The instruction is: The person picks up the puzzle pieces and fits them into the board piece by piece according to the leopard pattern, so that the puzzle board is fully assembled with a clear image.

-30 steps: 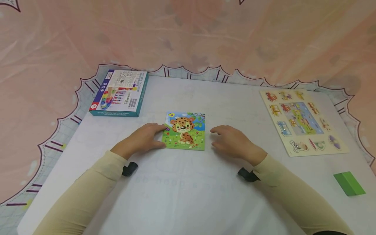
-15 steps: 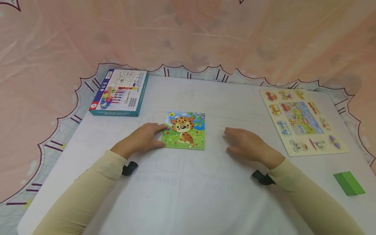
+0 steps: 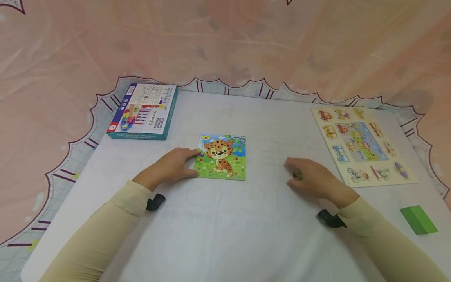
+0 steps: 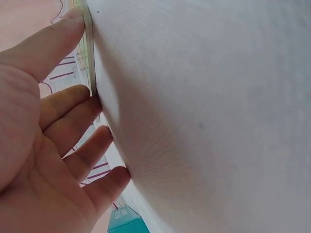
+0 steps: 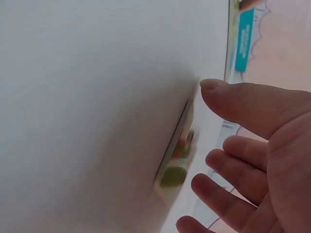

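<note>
A square picture puzzle of a cartoon leopard (image 3: 222, 156) lies face up at the middle of the table. My left hand (image 3: 171, 166) rests beside it, thumb and forefinger touching its left edge. In the left wrist view, the fingers (image 4: 90, 155) are spread loosely. Right of the puzzle hovers or rests my right hand (image 3: 313, 178), fingers loosely extended. A small greenish piece (image 3: 298, 174) shows between thumb and forefinger. The right wrist view has a blurred flat piece (image 5: 173, 175) with green and red marks by the table surface; contact with the hand cannot be told.
A teal-edged toy box (image 3: 142, 113) stands at the back left. At the back right lies a cream puzzle board (image 3: 366, 147) with vehicle pictures. A green block (image 3: 419, 220) is at the right. White cloth covers the table (image 3: 211, 243); pink fabric hangs behind.
My right hand has moved to the right, away from the leopard puzzle, and the small greenish piece has come into view by it. My left hand and the puzzle have stayed put.
</note>
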Action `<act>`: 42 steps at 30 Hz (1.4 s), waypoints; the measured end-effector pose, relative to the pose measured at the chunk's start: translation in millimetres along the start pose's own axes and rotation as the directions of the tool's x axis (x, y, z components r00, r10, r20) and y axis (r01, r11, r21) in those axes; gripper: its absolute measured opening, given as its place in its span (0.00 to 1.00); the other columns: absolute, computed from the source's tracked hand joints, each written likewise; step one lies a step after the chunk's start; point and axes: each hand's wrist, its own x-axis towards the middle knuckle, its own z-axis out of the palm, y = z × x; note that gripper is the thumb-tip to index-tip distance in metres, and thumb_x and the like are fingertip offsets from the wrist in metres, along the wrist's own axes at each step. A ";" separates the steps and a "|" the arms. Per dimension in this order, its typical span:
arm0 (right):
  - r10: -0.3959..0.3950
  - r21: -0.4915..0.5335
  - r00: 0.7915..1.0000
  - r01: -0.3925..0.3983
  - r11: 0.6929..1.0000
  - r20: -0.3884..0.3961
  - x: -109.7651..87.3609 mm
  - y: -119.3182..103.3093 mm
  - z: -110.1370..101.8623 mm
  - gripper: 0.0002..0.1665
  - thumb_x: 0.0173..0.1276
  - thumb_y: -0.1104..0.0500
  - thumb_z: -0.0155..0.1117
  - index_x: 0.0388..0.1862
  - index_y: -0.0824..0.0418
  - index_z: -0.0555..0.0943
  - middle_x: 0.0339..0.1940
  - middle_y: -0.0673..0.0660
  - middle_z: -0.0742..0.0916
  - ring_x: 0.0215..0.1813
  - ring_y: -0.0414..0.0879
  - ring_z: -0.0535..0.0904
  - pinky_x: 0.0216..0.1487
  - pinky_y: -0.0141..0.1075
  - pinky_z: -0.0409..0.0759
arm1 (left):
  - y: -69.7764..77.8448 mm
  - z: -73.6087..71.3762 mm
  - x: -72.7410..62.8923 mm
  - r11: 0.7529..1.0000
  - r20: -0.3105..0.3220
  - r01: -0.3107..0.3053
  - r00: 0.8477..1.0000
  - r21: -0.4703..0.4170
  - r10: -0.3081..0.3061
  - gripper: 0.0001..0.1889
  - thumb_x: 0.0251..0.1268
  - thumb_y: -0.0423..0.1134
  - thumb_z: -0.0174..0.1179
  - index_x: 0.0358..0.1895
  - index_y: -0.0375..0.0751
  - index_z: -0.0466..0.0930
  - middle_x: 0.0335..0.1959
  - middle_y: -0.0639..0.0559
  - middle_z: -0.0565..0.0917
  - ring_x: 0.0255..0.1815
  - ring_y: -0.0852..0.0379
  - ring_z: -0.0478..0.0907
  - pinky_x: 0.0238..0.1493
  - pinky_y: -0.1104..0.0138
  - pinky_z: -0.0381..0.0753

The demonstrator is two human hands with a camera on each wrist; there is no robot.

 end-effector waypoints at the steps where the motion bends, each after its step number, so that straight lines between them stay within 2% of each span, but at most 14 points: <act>1: 0.005 0.003 1.000 -0.005 1.000 0.001 -1.4 1.9 -0.5 0.37 0.66 0.57 0.70 0.70 0.68 0.71 0.69 0.67 0.76 0.70 0.64 0.69 0.71 0.58 0.65 | -0.2 0.3 0.2 1.000 -0.001 -0.002 1.000 0.000 0.002 0.40 0.61 0.48 0.72 0.75 0.41 0.66 0.72 0.36 0.68 0.75 0.36 0.59 0.74 0.45 0.59; 12: -0.026 -0.016 0.999 0.026 1.000 -0.020 -12.9 15.8 -4.1 0.34 0.66 0.56 0.71 0.67 0.71 0.73 0.64 0.69 0.79 0.65 0.66 0.73 0.67 0.60 0.70 | 0.7 -0.3 -0.4 1.000 0.004 0.007 1.000 -0.002 -0.007 0.40 0.62 0.47 0.71 0.76 0.41 0.65 0.73 0.36 0.67 0.75 0.35 0.58 0.74 0.44 0.59; 20: 0.013 0.001 1.000 -0.013 1.000 -0.008 -21.4 21.1 -5.4 0.29 0.66 0.58 0.70 0.62 0.70 0.77 0.60 0.67 0.82 0.63 0.66 0.75 0.64 0.61 0.72 | 1.1 -0.5 0.3 1.000 0.005 0.003 1.000 0.003 -0.003 0.40 0.62 0.48 0.71 0.75 0.41 0.65 0.73 0.36 0.67 0.75 0.36 0.59 0.74 0.45 0.59; 32: -0.010 -0.015 0.999 0.009 1.000 -0.046 -19.9 19.8 -3.8 0.25 0.66 0.58 0.70 0.58 0.70 0.80 0.56 0.67 0.84 0.59 0.65 0.78 0.62 0.60 0.74 | 1.2 0.4 -0.6 1.000 0.008 0.015 1.000 -0.004 -0.014 0.40 0.61 0.48 0.71 0.75 0.42 0.65 0.73 0.37 0.67 0.75 0.36 0.58 0.74 0.45 0.59; 42: -0.001 -0.019 0.999 0.000 1.000 -0.052 -16.9 17.3 -2.4 0.25 0.66 0.57 0.71 0.56 0.71 0.80 0.54 0.67 0.84 0.57 0.64 0.79 0.61 0.59 0.75 | 1.3 0.9 -0.3 1.000 0.006 0.011 1.000 -0.015 -0.011 0.40 0.61 0.47 0.71 0.75 0.41 0.65 0.73 0.36 0.67 0.75 0.36 0.58 0.74 0.45 0.59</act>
